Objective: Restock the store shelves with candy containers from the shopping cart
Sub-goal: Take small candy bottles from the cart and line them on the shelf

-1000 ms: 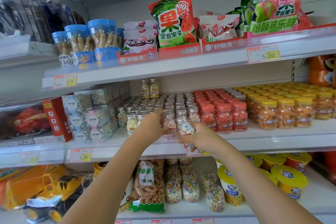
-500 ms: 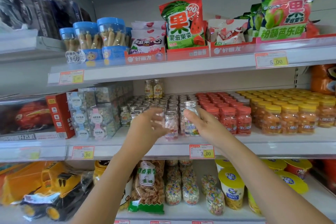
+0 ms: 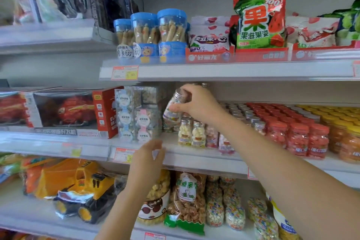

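Observation:
My right hand [image 3: 196, 103] grips a small clear candy bottle with a silver cap [image 3: 174, 106], tilted, above the left end of the rows of silver-capped bottles [image 3: 191, 134] on the middle shelf [image 3: 204, 159]. My left hand [image 3: 148, 159] hovers lower, in front of the shelf's edge by a price tag, fingers loosely curled and holding nothing. The shopping cart is out of view.
Clear cube candy boxes [image 3: 136, 117] stand just left of the bottles, red-capped jars [image 3: 298, 138] and orange jars [image 3: 348, 142] to the right. Blue-lidded tubs [image 3: 155, 35] and snack bags [image 3: 261, 19] fill the upper shelf. Toy trucks [image 3: 81, 191] and candy bags [image 3: 187, 200] sit below.
My right hand has carried a bottle leftward and upward over the left end of the rows. My left hand has dropped away from the bottles to the shelf edge. The camera turned left.

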`<state>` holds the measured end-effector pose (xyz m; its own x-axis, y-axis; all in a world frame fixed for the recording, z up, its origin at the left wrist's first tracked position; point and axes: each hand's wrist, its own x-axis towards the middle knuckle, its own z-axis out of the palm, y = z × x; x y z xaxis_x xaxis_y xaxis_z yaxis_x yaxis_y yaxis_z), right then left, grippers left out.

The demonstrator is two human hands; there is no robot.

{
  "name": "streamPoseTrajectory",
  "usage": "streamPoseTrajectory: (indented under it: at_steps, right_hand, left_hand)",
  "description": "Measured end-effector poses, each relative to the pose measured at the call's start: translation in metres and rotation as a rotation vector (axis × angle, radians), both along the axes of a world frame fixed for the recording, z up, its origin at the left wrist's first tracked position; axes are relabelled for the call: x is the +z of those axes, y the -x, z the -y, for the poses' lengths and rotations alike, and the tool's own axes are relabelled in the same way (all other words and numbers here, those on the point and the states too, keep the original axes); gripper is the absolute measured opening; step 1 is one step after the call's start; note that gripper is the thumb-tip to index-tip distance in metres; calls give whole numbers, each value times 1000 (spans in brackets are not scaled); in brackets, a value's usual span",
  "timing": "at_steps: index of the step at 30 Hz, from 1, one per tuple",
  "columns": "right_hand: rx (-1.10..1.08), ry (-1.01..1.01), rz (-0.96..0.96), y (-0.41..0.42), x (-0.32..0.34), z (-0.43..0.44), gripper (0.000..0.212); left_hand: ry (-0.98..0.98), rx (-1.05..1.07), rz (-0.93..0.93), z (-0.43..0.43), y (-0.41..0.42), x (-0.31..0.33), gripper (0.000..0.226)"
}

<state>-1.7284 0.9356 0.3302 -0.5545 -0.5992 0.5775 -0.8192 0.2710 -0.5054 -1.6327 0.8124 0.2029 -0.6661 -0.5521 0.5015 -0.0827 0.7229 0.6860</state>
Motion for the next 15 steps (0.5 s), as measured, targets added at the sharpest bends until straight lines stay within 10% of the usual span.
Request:
streamPoseTrajectory:
  at_steps: [15]
  right_hand:
    - [-322, -748, -189, 61, -12, 119, 26]
  left_hand:
    - [35, -52, -47, 33, 6, -19, 24]
